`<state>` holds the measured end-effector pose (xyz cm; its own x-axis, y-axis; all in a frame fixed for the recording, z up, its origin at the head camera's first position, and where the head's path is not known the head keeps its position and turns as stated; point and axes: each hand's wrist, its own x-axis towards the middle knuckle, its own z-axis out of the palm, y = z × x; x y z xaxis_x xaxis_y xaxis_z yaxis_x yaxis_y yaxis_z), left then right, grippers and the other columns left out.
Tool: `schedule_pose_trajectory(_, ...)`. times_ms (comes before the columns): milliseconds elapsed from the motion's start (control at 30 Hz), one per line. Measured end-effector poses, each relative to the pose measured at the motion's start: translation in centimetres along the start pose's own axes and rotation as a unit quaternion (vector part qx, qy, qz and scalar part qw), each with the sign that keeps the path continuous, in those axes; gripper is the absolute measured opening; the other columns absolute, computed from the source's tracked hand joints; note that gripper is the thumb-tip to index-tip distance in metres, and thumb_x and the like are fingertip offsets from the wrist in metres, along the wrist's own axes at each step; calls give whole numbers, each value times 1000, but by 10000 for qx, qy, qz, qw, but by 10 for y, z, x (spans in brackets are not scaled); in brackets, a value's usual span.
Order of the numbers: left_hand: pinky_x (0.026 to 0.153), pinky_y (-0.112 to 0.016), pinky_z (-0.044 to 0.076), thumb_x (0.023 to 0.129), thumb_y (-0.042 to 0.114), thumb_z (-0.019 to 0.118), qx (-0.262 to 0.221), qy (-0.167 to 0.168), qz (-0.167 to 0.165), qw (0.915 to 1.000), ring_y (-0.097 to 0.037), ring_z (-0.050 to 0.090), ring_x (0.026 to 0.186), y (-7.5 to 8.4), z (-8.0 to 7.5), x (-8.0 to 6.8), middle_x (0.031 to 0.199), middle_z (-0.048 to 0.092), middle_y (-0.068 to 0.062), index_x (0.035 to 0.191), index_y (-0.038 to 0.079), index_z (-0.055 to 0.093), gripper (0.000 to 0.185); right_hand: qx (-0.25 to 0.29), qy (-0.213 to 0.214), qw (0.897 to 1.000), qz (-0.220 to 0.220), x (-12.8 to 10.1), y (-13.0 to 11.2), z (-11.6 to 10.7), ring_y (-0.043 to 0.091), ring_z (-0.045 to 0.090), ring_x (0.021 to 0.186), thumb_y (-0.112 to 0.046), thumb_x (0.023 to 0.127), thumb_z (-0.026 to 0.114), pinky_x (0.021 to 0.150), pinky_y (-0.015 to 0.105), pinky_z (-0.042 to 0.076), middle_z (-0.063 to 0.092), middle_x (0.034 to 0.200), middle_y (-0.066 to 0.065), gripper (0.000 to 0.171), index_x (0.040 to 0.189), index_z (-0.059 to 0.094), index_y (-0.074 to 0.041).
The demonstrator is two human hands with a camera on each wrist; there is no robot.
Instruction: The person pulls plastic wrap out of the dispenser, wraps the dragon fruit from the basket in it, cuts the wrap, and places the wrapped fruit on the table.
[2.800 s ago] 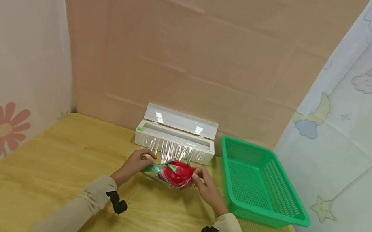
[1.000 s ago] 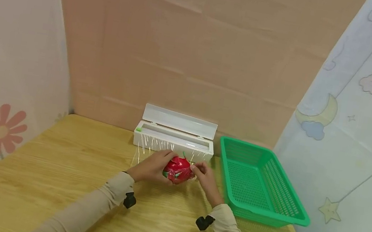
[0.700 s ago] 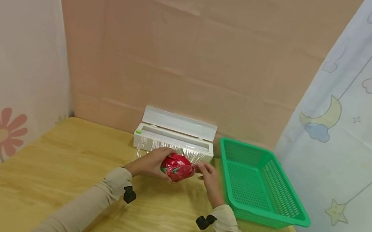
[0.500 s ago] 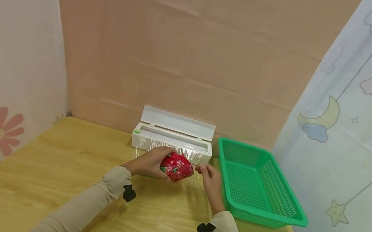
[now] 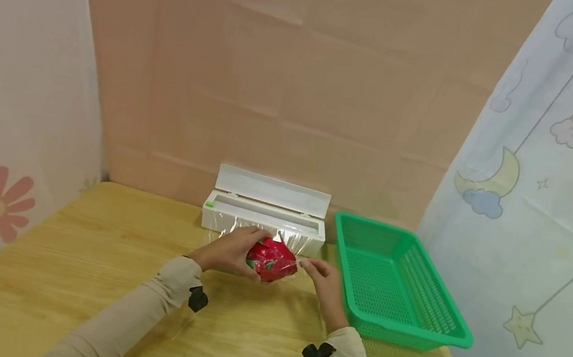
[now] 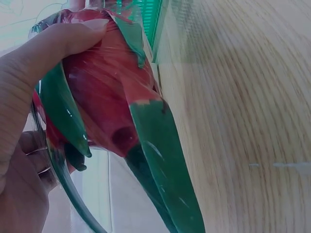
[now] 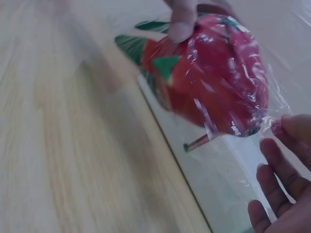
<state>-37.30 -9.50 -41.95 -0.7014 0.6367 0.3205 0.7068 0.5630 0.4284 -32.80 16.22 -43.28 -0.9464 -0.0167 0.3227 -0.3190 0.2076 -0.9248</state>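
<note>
A red dragon fruit (image 5: pixel 273 260) with long green scales, wrapped in shiny cling film, is held above the table in front of a white film dispenser. My left hand (image 5: pixel 232 249) grips it from the left, with the thumb lying across the red skin in the left wrist view. Just off the fruit's right end, my right hand (image 5: pixel 325 281) pinches a twisted tail of cling film (image 7: pixel 268 124) between thumb and forefinger; the other fingers are loosely bent. Loose strands of film hang before the dispenser. Whether they still join the roll I cannot tell.
The dispenser (image 5: pixel 264 223) stands against the back wall with its lid raised. To the right of my right hand sits a green plastic basket (image 5: pixel 392 330) with perforated sides. The wooden table (image 5: pixel 235 347) reaches to the walls.
My left hand has moved from the green scale end to a grip around the fruit's body. The right hand has shifted slightly right, drawing the film tail out from the fruit's end.
</note>
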Motion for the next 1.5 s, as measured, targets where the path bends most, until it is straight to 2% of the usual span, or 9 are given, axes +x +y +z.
schedule_pose_trajectory(167,92,-43,52,65,39,93,207,7,38,9998,-26,54,116,3,-1,1,130,56,-8,140,12,49,90,17,400,9989,229,15,11,5,14,57,86,-11,94,69,82,34,47,68,86,1,20,93,70,8)
schedule_pose_trajectory(467,93,-42,51,66,45,89,547,-29,324,9980,-24,55,113,7,-6,6,124,59,-6,135,11,52,86,-837,719,9915,-683,31,19,22,6,51,69,-2,91,70,64,21,44,60,77,7,12,87,61,6)
schedule_pose_trajectory(700,94,-44,50,66,48,88,489,-171,191,9985,-25,53,117,5,-6,6,128,58,-7,139,11,50,90,-576,1112,9860,-1101,21,8,15,19,56,73,-7,101,57,65,22,46,62,83,17,18,94,67,6)
schedule_pose_trajectory(767,92,-43,51,68,49,87,385,-242,194,9988,-25,53,116,4,-7,9,127,58,-6,139,11,50,89,-1048,1231,9708,-1771,16,4,13,21,57,76,-4,100,58,67,26,47,64,84,15,14,94,67,4)
schedule_pose_trajectory(933,85,-38,54,69,47,87,53,-339,125,9993,-21,58,106,-1,-14,16,118,60,-5,136,12,51,83,-2523,1747,8799,-3628,-2,-3,14,31,58,87,5,88,67,80,45,45,63,91,13,7,94,67,0)
schedule_pose_trajectory(1000,84,-37,54,68,47,87,-37,-383,60,9992,-20,59,104,-2,-17,18,117,61,-4,135,13,51,83,-2737,1864,8591,-3904,-8,-7,15,34,56,90,4,86,67,81,48,43,62,94,15,10,95,67,0)
schedule_pose_trajectory(1100,84,-36,54,69,47,87,-147,-437,8,9989,-19,59,103,-3,-17,21,117,60,-5,136,13,51,83,-2957,1632,8531,-3976,-18,-12,19,34,58,91,5,84,67,82,47,46,64,98,15,16,100,69,1)
schedule_pose_trajectory(1267,82,-35,55,70,45,87,-276,-443,-6,9986,-18,60,102,-4,-19,21,117,60,-5,135,12,52,81,-3900,491,8433,-3666,-28,-9,27,40,55,117,-2,74,81,92,57,46,63,127,18,53,124,64,3)
schedule_pose_trajectory(1500,81,-31,55,70,42,87,-622,-620,-75,9961,-15,61,101,-4,-22,25,115,60,-2,130,11,54,75,-4846,-15,8097,-3310,-19,2,29,40,38,136,-24,67,93,103,58,39,49,147,18,101,148,40,2)
